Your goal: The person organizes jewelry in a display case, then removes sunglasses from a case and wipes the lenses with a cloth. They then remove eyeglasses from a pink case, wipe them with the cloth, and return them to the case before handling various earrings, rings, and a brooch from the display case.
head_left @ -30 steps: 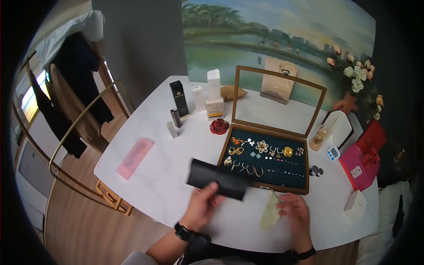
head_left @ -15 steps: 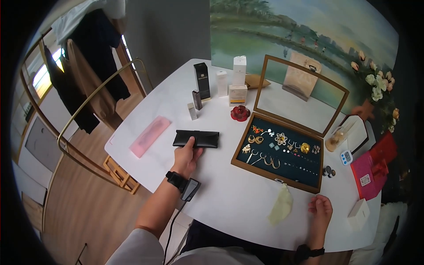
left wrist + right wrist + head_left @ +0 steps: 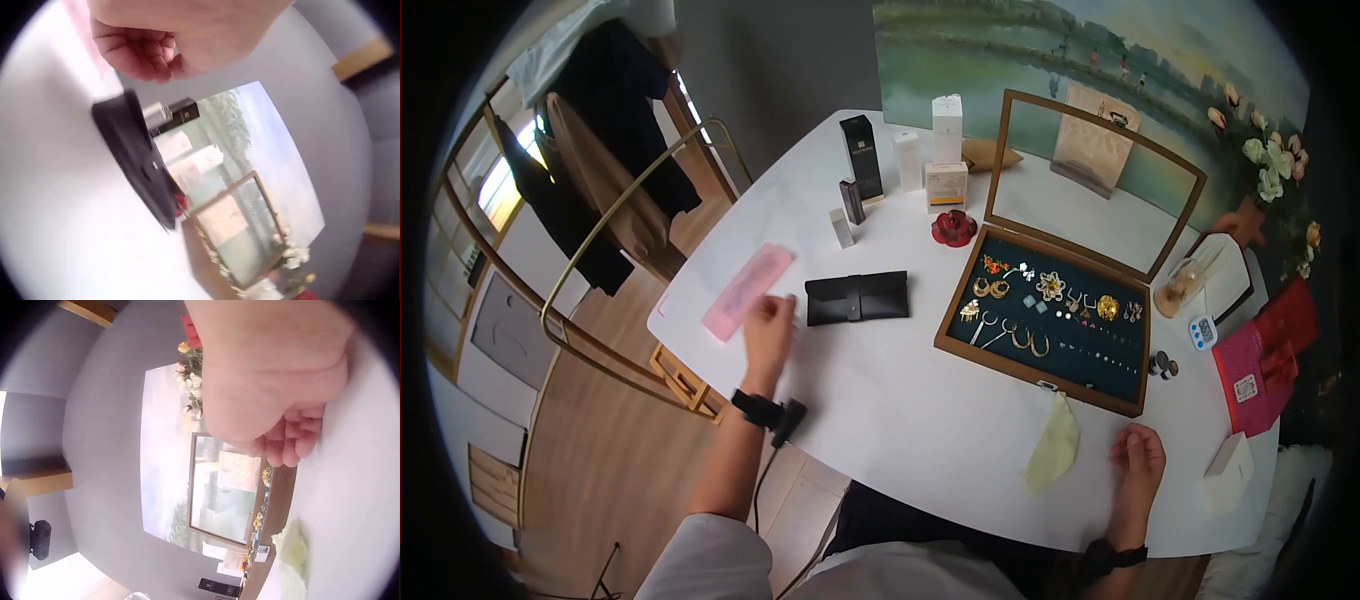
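My left hand [image 3: 770, 325] is over the table by the lower right edge of a pink see-through pouch [image 3: 745, 290], overlapping it in the head view. In the left wrist view its fingers [image 3: 147, 59] are loosely curled and nothing shows in them. Just right of that hand lies a black glasses case [image 3: 857, 298] with its flap fastened. My right hand [image 3: 1138, 465] rests on the table at the front right, fingers loosely bent and holding nothing. A pale green cloth [image 3: 1054, 445] lies to its left.
A wooden jewelry box [image 3: 1040, 375] stands with its glass lid raised, earrings and brooches inside. Several cosmetic boxes [image 3: 862, 155] and a red flower ornament [image 3: 953, 228] stand behind. To the right are a small timer [image 3: 1203, 331], a pink-red gift bag [image 3: 1250, 380] and a white box [image 3: 1228, 457].
My left hand carried the black case leftward, laid it on the table and let go, then moved left to the pink pouch. The right hand drew away from the green cloth and settled.
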